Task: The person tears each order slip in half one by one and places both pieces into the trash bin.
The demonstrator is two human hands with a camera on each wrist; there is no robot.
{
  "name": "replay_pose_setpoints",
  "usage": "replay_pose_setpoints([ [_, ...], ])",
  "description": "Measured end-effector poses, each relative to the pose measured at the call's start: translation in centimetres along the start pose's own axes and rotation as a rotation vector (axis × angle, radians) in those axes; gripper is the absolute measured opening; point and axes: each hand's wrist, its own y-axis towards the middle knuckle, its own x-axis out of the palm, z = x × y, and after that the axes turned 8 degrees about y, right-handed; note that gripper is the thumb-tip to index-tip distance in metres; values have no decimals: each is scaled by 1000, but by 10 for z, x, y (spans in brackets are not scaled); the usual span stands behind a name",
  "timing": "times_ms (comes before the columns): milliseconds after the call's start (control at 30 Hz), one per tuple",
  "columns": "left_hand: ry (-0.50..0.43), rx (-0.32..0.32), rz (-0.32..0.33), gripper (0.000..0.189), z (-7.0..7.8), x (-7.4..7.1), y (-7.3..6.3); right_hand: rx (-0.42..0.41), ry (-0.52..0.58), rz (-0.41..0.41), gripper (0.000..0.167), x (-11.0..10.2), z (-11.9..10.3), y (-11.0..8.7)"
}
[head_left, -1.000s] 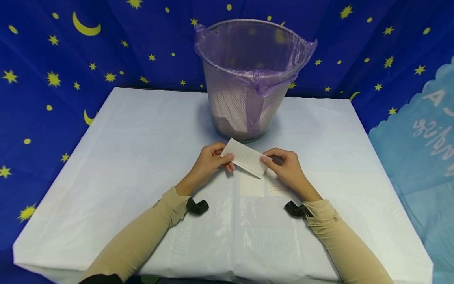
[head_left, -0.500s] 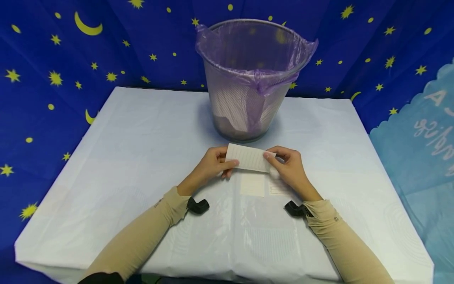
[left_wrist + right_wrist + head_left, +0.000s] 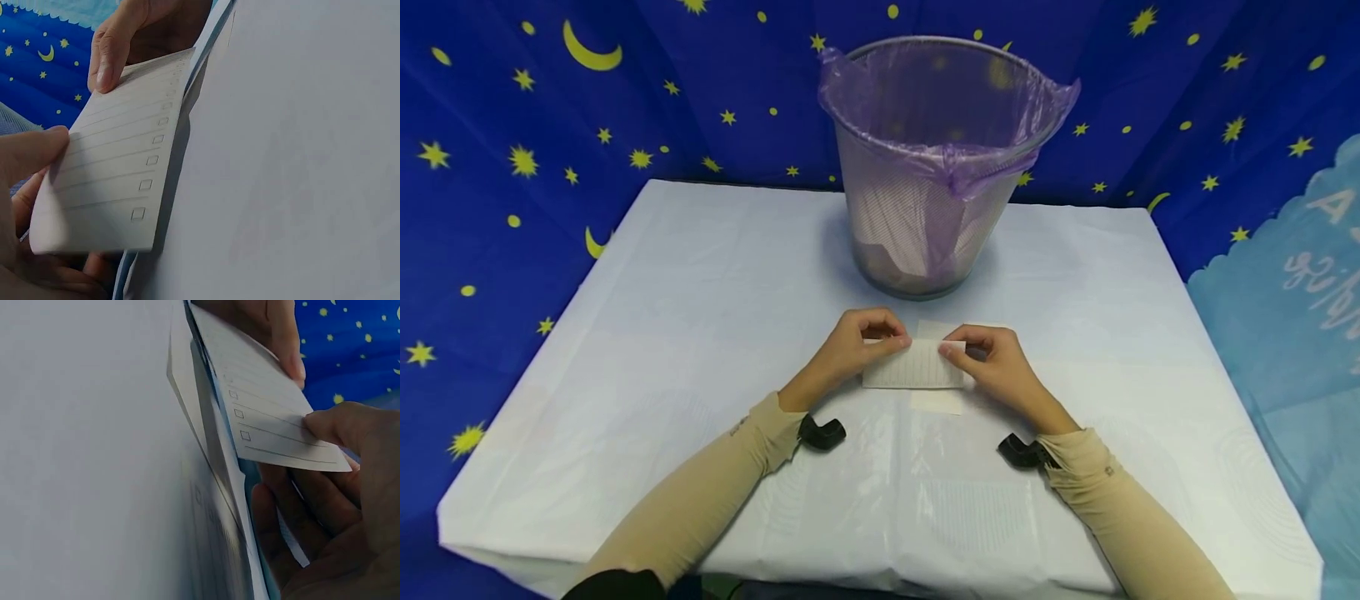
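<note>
The card (image 3: 913,368) is held over the bench (image 3: 737,275), between the left hand (image 3: 863,343) and the right hand (image 3: 992,358); its long axis runs from hand to hand, so neither is nearer; whether its near edge touches the bench I cannot tell. Both grips pinch it along the far edge, thumbs on the printed face; the right hand's other fingers curve loosely beneath. A slip (image 3: 936,403) shows past the card's near edge; the bin (image 3: 880,196) stands upright beyond the far edge, near but apart. The forearms slant inward from the near corners, thumbs pointing toward each other.
</note>
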Motion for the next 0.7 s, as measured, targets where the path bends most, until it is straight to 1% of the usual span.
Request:
replay_pose_setpoints([
  [133, 6, 18, -22, 4, -1, 1, 0, -14, -10, -18, 6, 4, -1, -1],
  [367, 19, 42, -54, 5, 2, 7, -2, -75, -64, -20, 11, 13, -4, -3],
  [533, 17, 60, -82, 5, 5, 13, -3, -82, -70, -4, 10, 21, -9, -6],
  [700, 24, 63, -93, 6, 5, 14, -4, -86, -74, 2, 6, 24, -11, -7],
])
